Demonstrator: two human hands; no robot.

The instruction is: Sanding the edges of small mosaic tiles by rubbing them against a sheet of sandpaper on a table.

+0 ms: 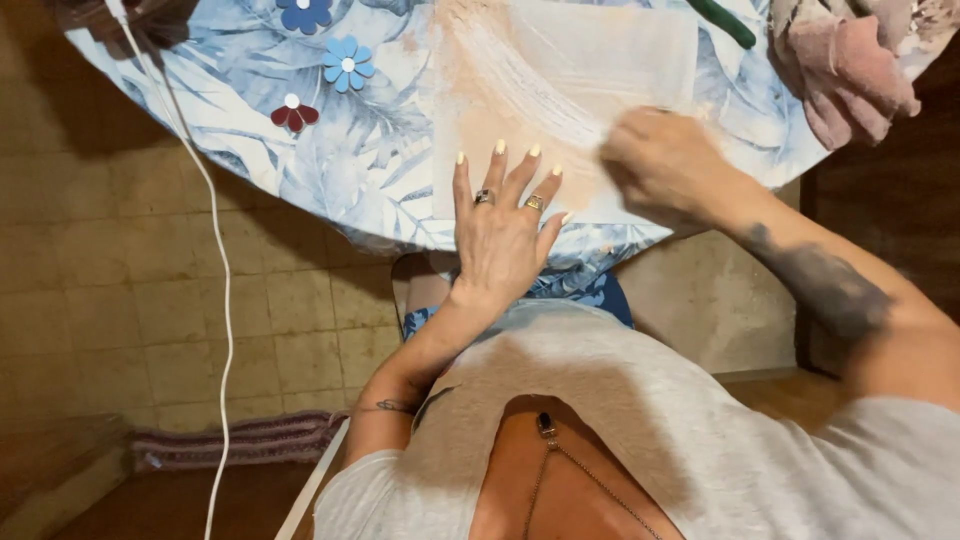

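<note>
My left hand (505,215) lies flat, fingers spread, on the near edge of a pale sheet (560,80) smeared with peach-coloured paint. The sheet rests on a round table with a blue leaf-patterned cloth (300,140). My right hand (665,165) is blurred at the sheet's right side, fingers curled; what it holds, if anything, cannot be made out. The left hand wears two rings.
Paper flowers lie on the cloth: two blue (347,62) and one dark red (293,113). A pinkish rag (845,60) and a green stick-like object (722,20) sit at the far right. A white cable (215,250) hangs off the table's left over the tiled floor.
</note>
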